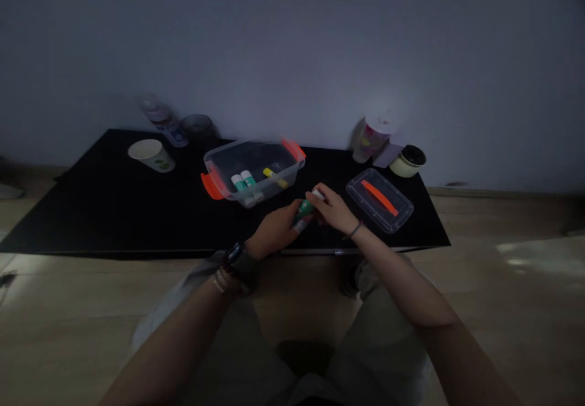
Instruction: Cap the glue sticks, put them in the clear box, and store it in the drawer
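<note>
Holding a green glue stick point(304, 209) in both hands just above the front part of a black table point(123, 217), with a narrow, closed grip from both sides and fingers curled tight around it. Left hand point(274, 230) around the lower end, a watch point(236, 252) on that wrist. Right hand point(332, 208) over the upper end, a thin bracelet point(354, 230) on that wrist. No telling in this dim shot whether the whitish tip is a cap. Right behind the hands, a clear plastic box point(253, 171) with orange handles, two green-and-white glue sticks point(242, 181) and a yellow one point(274, 177) lying inside. Just right of the hands, a clear lid point(379, 200) with an orange strip, flat on the table. Farther back by the wall, a paper cup point(150, 155), a dark cup point(197, 131), a blurry spray bottle point(162, 121), a plastic cup point(371, 139) and a small bowl point(408, 161).
</note>
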Demonstrator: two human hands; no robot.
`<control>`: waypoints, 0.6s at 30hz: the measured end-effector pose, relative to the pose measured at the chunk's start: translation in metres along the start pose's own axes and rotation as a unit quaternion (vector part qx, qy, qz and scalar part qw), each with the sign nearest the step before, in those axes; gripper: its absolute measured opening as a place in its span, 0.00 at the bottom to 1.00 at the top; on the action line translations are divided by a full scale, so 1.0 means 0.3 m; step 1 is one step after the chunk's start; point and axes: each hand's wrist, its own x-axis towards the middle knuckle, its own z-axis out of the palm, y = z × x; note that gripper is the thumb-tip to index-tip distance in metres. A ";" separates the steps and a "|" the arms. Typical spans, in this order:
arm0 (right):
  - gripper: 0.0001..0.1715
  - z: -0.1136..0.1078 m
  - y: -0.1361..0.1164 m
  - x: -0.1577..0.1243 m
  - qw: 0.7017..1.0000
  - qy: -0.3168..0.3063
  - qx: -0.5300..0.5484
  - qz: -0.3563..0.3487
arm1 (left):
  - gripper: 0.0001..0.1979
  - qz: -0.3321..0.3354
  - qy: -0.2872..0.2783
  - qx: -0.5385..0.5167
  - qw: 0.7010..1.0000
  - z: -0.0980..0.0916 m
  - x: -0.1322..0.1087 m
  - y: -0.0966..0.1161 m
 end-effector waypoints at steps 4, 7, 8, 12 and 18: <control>0.24 -0.018 0.002 -0.015 0.993 0.059 -0.087 -0.050 | 0.19 -0.021 -0.027 -0.111 0.993 -0.007 -0.008 0.035; 0.25 -0.038 0.006 -0.033 0.994 0.069 -0.072 -0.045 | 0.20 -0.024 -0.068 -0.205 0.976 -0.016 -0.022 0.056; 0.26 -0.042 0.007 -0.039 0.995 0.071 -0.062 -0.042 | 0.20 -0.027 -0.082 -0.235 0.968 -0.017 -0.026 0.062; 0.26 -0.048 0.012 -0.057 0.996 0.068 -0.042 -0.031 | 0.23 -0.048 -0.143 -0.361 0.920 -0.019 -0.030 0.079; 0.25 -0.032 0.017 -0.044 0.992 0.101 -0.053 -0.048 | 0.23 -0.081 -0.196 -0.438 0.874 -0.036 0.001 0.080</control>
